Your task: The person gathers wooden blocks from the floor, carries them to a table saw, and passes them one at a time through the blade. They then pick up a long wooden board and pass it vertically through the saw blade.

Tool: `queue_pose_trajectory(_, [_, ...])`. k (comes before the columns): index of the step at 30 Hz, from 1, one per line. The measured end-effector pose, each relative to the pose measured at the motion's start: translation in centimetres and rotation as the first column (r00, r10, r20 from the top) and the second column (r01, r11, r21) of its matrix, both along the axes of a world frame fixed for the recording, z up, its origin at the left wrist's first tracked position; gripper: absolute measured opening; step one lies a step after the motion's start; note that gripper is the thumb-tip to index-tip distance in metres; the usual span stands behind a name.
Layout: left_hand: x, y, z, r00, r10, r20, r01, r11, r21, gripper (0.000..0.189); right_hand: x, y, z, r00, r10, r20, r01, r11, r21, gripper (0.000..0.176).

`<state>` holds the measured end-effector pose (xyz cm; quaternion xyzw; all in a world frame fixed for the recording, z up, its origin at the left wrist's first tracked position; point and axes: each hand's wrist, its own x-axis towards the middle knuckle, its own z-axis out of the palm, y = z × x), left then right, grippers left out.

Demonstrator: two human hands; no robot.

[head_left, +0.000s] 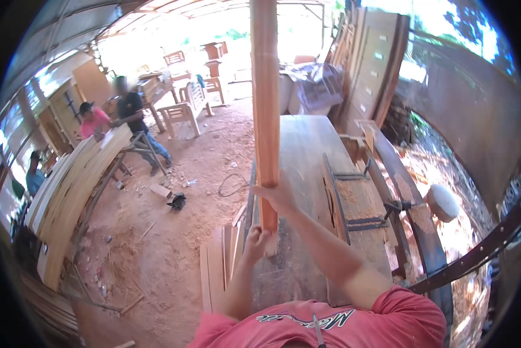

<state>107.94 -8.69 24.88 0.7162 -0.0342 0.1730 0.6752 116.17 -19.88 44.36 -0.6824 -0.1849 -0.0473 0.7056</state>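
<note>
A long, squared wooden beam [266,104] rises nearly upright in front of me, its top end running out of view. My right hand [278,197] is wrapped round it some way above its lower end. Lower down, my left hand [256,239] is closed on the bottom end of the same beam. Behind and below the beam lies a dark wooden workbench [307,151], which the lower end overlaps in this view.
To the right stand a metal frame with wood shavings [359,197] and a pale round disc [443,203]. Wooden strips [214,267] lean at the bench's left. Two people [136,113] work by stacked boards [75,197]; another person [35,174] is farther left. Benches [185,107] stand behind.
</note>
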Motion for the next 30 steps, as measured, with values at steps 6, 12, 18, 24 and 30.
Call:
queue_pose_trajectory(6, [-17.0,7.6,-9.2,0.987,-0.151,-0.061,0.099,0.854,-0.511,0.028,-3.8,0.0,10.2,0.794,0.588,0.154,-0.563,0.617,0.55,0.049])
queue_pose_trajectory(12, [-31.4,11.1,-5.5,0.874,0.428,-0.23,-0.47,0.865,-0.177,0.027,-8.0,3.2,11.8,0.889,0.435,-0.144,-0.28,0.765,0.58,0.03])
queue_pose_trajectory(18, [-32.9,2.3,14.3,0.956,0.133,-0.26,-0.07,0.969,0.237,0.04,-13.9,9.1,5.9,0.837,0.346,-0.424,-0.073,0.838,0.541,0.038])
queue_pose_trajectory(24, [-26.3,5.6,8.7,0.737,0.608,0.295,0.039,0.397,-0.917,0.093,-19.0,9.7,6.0,0.705,0.605,-0.37,-0.071,0.58,0.812,0.041])
queue_pose_trajectory(30, [-27.1,10.5,16.3,0.558,0.525,0.642,-0.117,0.816,-0.566,0.1,-22.6,7.0,2.2,0.632,0.623,-0.461,-0.094,0.652,0.752,0.043])
